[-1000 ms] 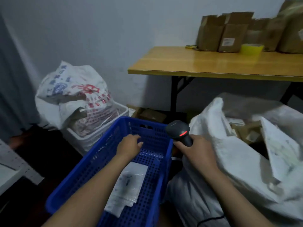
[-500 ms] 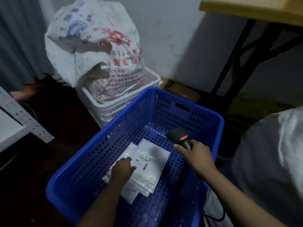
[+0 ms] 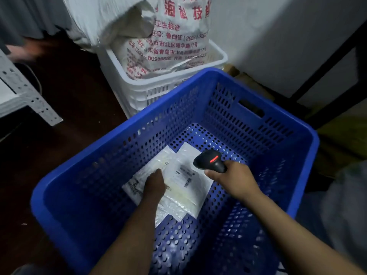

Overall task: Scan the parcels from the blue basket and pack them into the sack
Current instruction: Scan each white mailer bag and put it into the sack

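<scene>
head view: the blue basket (image 3: 95, 181) sits on a dark floor (image 3: 65, 92), and 2 flat white parcels lie on its perforated bottom, overlapping. the top parcel (image 3: 190, 189) faces up with its printed label and barcode showing; the lower parcel (image 3: 156, 161) sticks out to the left beneath it. the left hand (image 3: 154, 184) rests on both parcels where they overlap, its fingers foreshortened, so i cannot tell whether it pinches them or only presses. the right hand (image 3: 236, 181) is wrapped around the handle of a black scanner (image 3: 210, 160), whose red light glows and whose head hangs just above the top parcel's label. beyond the basket, touching its far-left side, stands a white crate (image 3: 168, 90) holding a printed bag (image 3: 168, 40). pale cloth of the sack (image 3: 347, 205) shows blurred at the right edge, outside the basket.
</scene>
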